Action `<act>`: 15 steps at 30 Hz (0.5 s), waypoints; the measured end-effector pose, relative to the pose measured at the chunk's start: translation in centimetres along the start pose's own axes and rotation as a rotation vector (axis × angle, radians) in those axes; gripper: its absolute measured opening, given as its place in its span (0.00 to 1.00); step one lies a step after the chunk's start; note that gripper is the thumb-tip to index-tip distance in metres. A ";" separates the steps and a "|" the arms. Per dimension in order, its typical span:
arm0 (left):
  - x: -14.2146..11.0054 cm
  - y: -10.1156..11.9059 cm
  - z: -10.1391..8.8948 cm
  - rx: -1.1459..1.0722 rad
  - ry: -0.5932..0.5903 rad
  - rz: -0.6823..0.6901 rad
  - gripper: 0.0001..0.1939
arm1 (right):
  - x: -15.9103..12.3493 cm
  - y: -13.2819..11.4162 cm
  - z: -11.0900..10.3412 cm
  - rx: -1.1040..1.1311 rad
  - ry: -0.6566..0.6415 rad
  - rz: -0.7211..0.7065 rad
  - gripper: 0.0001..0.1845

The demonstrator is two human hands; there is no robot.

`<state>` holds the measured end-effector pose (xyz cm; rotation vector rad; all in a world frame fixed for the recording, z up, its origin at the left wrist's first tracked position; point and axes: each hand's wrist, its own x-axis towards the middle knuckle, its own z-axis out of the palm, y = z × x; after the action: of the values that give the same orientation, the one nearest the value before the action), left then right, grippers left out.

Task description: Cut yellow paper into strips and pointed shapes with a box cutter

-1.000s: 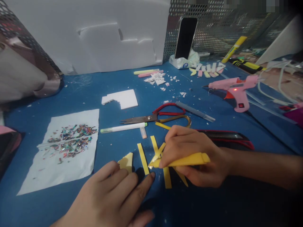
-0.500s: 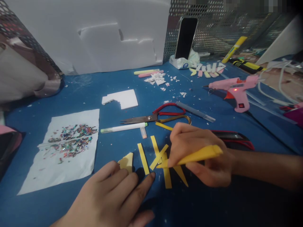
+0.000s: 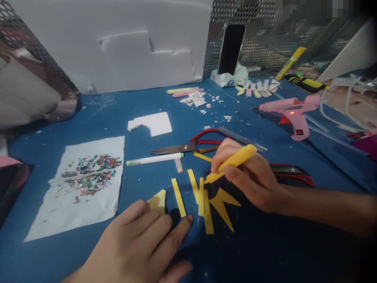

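Observation:
My right hand (image 3: 253, 184) grips a yellow marker (image 3: 237, 160), its tip down at the upper end of a narrow yellow strip (image 3: 201, 202). That strip lies close against another yellow strip (image 3: 209, 220), with a third strip (image 3: 193, 182) just left. Right of them is a forked yellow piece (image 3: 224, 210). My left hand (image 3: 138, 239) rests on the table, index finger stretched out and the other fingers bent. Its index fingertip is by the lower end of a separate yellow strip (image 3: 178, 196). A pale yellow jagged piece (image 3: 158, 200) shows behind its knuckles, partly hidden.
Scissors (image 3: 185, 147) and a green-capped white pen (image 3: 154, 158) lie beyond the strips. Colourful flakes cover a white sheet (image 3: 44, 220) at left. A pink glue gun (image 3: 297, 114), its red light on, stands at right. A phone (image 3: 231, 49) leans at the back.
The strip under the marker has turned from a diagonal to nearly upright. My right hand has moved back with the marker, uncovering more of the forked piece. My left hand stays put.

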<state>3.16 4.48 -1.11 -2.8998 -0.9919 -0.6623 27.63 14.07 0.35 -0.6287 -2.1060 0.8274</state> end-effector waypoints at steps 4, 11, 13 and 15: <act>-0.2 -0.1 0.0 0.003 -0.006 0.005 0.18 | 0.0 0.2 0.0 0.009 -0.029 -0.035 0.09; -0.1 0.0 -0.3 0.009 -0.012 0.013 0.18 | 0.0 -0.1 0.0 0.059 -0.063 -0.021 0.12; 0.2 0.0 -0.4 0.026 -0.001 0.018 0.18 | 0.0 -0.3 -0.1 0.078 -0.086 -0.021 0.12; 0.3 0.0 -0.4 0.025 -0.016 0.020 0.18 | -0.1 -0.4 -0.2 0.094 -0.111 -0.028 0.12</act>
<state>3.23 4.61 -0.57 -2.8942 -0.9645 -0.6214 27.75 13.85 0.67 -0.5131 -2.1559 0.9588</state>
